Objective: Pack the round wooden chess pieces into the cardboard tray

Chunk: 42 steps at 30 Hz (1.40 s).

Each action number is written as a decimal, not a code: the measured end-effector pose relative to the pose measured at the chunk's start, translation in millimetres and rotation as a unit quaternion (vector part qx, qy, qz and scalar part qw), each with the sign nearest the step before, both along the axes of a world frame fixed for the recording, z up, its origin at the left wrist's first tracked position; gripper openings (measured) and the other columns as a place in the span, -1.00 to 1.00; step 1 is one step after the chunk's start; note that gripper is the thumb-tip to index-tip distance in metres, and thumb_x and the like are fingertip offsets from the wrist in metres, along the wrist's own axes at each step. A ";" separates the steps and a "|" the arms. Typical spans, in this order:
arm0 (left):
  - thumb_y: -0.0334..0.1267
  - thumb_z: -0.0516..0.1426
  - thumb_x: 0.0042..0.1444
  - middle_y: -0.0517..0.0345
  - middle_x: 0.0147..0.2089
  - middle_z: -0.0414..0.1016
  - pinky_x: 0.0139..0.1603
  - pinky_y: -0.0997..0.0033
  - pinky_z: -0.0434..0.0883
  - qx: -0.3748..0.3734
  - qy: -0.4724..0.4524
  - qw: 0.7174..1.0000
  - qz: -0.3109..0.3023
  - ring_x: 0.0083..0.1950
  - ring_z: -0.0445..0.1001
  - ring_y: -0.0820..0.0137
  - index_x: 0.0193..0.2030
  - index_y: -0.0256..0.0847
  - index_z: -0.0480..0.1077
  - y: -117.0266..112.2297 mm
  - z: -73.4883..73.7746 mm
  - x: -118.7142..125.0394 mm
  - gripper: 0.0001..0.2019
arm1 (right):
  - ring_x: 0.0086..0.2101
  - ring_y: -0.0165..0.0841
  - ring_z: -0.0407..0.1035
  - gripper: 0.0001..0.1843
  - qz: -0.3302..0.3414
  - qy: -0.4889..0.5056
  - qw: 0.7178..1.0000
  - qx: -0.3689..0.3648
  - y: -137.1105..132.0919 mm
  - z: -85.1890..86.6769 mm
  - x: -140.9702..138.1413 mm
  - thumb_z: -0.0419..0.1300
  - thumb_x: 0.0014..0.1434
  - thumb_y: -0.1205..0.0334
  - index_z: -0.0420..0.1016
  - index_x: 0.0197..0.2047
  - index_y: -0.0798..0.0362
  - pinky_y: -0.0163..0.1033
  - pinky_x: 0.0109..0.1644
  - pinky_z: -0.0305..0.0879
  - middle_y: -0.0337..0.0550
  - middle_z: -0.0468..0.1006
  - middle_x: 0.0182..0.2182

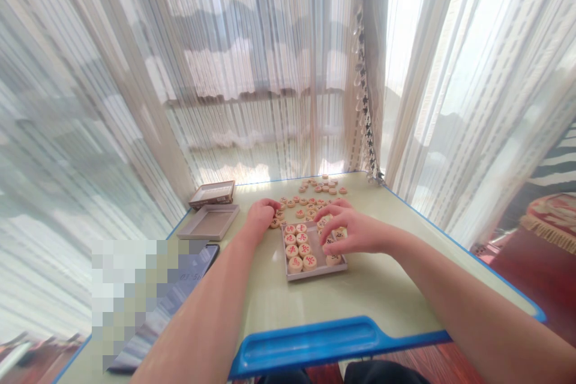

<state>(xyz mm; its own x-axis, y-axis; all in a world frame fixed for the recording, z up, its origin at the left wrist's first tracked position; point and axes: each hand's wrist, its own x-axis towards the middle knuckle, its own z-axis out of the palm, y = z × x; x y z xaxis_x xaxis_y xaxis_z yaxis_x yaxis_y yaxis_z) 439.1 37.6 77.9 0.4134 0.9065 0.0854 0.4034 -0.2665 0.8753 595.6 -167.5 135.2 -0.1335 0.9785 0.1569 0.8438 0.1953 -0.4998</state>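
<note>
A shallow white box tray (317, 276) stands on the table with round wooden Chinese chess pieces in it. Two columns of red-marked pieces (309, 261) fill its left side, and dark-marked pieces (333, 260) lie along its right side, partly covered by my fingers. My right hand (344, 229) is over that right side, fingers spread, the thumb against a piece. Beyond the tray's far left corner, my left hand (262, 218) has its fingers curled at the edge of the loose pieces (299, 213); what lies between its fingertips is hidden.
More loose pieces (332, 190) lie at the table's far end. At the left are an empty box half (209, 223), another box (212, 193) and a phone (193, 276), partly blurred out. The green table (270, 294) has a blue front rim (310, 342). Sheer curtains (279, 84) hang behind.
</note>
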 end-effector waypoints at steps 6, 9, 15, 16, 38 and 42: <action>-0.44 -0.01 -0.26 0.10 -0.43 0.46 -0.47 0.46 0.29 -0.002 0.021 1.000 0.001 -0.47 0.34 0.43 -0.36 -0.21 0.49 -0.5 0.2 1.0 -0.68 | 0.03 -0.14 0.09 -0.81 0.008 -0.011 1.000 0.002 0.3 -2.1 -6.7 0.27 -0.13 0.03 0.57 -0.44 -0.08 -0.01 0.15 0.00 -0.19 0.37 -0.07; -0.42 -0.01 -0.24 0.13 -0.50 0.42 -0.50 0.46 0.26 -0.005 0.027 1.000 0.000 -0.52 0.31 0.44 -0.37 -0.21 0.49 -2.0 1.1 1.5 -0.70 | 0.06 -0.12 0.05 -0.82 0.009 -0.020 1.000 0.008 0.5 -3.5 -11.2 0.27 -0.12 0.03 0.58 -0.44 -0.10 -0.01 0.17 -0.03 -0.21 0.36 -0.04; -0.38 0.00 -0.20 0.13 -0.46 0.45 -0.52 0.49 0.23 0.014 0.026 1.000 -0.006 -0.50 0.32 0.45 -0.39 -0.20 0.49 -5.9 4.7 2.0 -0.73 | 0.10 -0.12 -0.01 -0.82 0.039 -0.029 0.999 0.000 2.1 -8.1 -18.3 0.24 -0.07 0.00 0.60 -0.41 -0.16 -0.02 0.18 -0.06 -0.30 0.35 0.03; -0.38 0.00 -0.20 0.12 -0.45 0.46 -0.52 0.49 0.23 0.017 0.027 0.999 -0.006 -0.49 0.33 0.44 -0.39 -0.20 0.50 -6.8 5.5 1.9 -0.73 | 0.10 -0.12 -0.01 -0.81 0.044 -0.028 0.999 -0.002 2.1 -8.5 -18.6 0.23 -0.07 -0.01 0.61 -0.42 -0.16 -0.03 0.18 -0.05 -0.31 0.36 0.03; -0.38 0.00 -0.11 0.15 -0.43 0.47 -0.40 0.51 0.30 0.039 0.066 0.997 -0.017 -0.42 0.37 0.46 -0.33 -0.18 0.49 -8.1 7.1 0.6 -0.74 | 0.10 -0.14 0.02 -0.75 0.065 0.038 0.997 -0.032 -2.5 0.6 -17.6 0.22 -0.05 -0.05 0.60 -0.46 -0.08 -0.08 0.16 -0.01 -0.25 0.32 0.05; -0.38 -0.01 -0.11 0.15 -0.41 0.49 -0.36 0.47 0.32 0.056 0.084 0.995 -0.018 -0.38 0.40 0.43 -0.32 -0.17 0.49 -7.0 5.9 0.9 -0.72 | 0.04 -0.18 0.14 -0.66 -0.028 0.071 0.996 0.050 8.9 -6.3 -1.1 0.12 0.05 -0.04 0.58 -0.47 0.00 -0.07 0.13 0.06 -0.14 0.32 0.02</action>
<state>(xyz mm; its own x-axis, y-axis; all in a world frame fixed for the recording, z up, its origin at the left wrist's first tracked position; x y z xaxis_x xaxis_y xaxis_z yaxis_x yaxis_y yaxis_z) 440.0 30.6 83.8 0.4628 0.8795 0.1113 0.5297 -0.3750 0.7608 594.4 -158.6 128.9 -0.0482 0.9622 0.2680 0.7771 0.2047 -0.5952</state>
